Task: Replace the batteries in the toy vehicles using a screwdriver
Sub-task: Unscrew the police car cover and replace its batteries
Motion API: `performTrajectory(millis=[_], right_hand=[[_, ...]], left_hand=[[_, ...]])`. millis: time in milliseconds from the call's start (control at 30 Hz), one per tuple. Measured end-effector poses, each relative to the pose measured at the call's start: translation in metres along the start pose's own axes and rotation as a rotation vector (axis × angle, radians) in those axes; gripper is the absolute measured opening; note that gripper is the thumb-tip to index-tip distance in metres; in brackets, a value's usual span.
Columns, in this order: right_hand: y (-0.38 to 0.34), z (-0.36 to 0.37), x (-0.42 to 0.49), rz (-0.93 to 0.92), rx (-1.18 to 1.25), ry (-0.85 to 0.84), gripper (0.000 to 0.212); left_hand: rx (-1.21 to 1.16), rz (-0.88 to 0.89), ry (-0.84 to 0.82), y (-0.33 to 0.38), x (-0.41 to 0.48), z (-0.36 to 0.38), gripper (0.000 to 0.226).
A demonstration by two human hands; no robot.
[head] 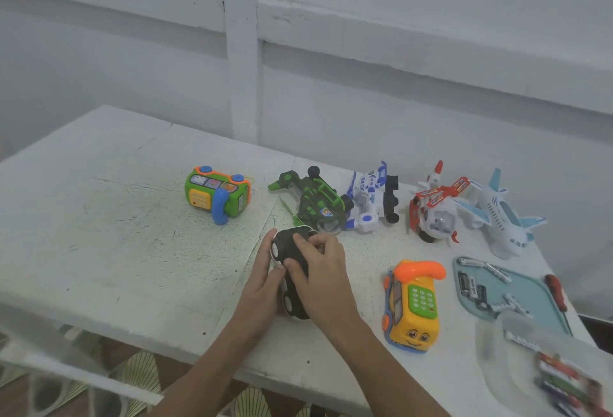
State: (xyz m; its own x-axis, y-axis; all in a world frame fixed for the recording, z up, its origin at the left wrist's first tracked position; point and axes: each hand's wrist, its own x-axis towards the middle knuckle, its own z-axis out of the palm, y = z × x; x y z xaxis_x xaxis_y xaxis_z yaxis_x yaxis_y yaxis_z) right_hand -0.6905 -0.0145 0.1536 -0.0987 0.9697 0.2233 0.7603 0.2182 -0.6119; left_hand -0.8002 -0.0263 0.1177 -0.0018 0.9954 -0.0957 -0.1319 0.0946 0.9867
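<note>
A white toy car (288, 304) lies upside down near the front of the white table (116, 217), its black underside facing up. My left hand (263, 280) cups its left side. My right hand (323, 270) lies over the underside, with fingers and thumb curled onto it. A green screwdriver (289, 209) lies on the table just beyond the car. A red screwdriver (556, 291) rests at the right edge of a light blue tray (530, 287) that holds several batteries (472, 287).
Along the back stand a green toy phone (217, 194), an overturned green vehicle (313, 202), a white-blue one (371, 201), a red-white toy (434, 211) and a white airplane (501, 217). A yellow bus phone (413, 305) sits right of my hands. A clear container (544, 373) holds coloured items.
</note>
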Motion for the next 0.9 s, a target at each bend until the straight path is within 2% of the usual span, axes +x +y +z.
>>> performTrajectory(millis=[367,433,533,600,667,900], right_hand=[[0.004,0.002,0.0,-0.006,-0.041,-0.02,0.058],[0.01,-0.003,0.002,-0.018,-0.015,-0.036,0.047],[0.021,-0.021,0.008,0.0,0.0,-0.144,0.044],[0.024,-0.037,0.012,0.077,0.088,-0.268,0.045],[0.027,-0.05,0.014,0.09,0.145,-0.319,0.044],[0.027,-0.086,0.012,0.092,0.205,-0.272,0.04]], left_hand=[[0.007,-0.022,0.005,0.008,-0.003,0.001,0.059],[0.008,-0.026,0.005,0.008,-0.002,0.001,0.06],[-0.041,-0.065,0.02,0.009,-0.001,0.002,0.057],[-0.072,-0.088,0.015,0.012,-0.001,0.006,0.056],[-0.098,-0.106,-0.002,0.016,0.0,0.012,0.055],[-0.239,-0.113,-0.067,0.033,-0.004,0.037,0.045]])
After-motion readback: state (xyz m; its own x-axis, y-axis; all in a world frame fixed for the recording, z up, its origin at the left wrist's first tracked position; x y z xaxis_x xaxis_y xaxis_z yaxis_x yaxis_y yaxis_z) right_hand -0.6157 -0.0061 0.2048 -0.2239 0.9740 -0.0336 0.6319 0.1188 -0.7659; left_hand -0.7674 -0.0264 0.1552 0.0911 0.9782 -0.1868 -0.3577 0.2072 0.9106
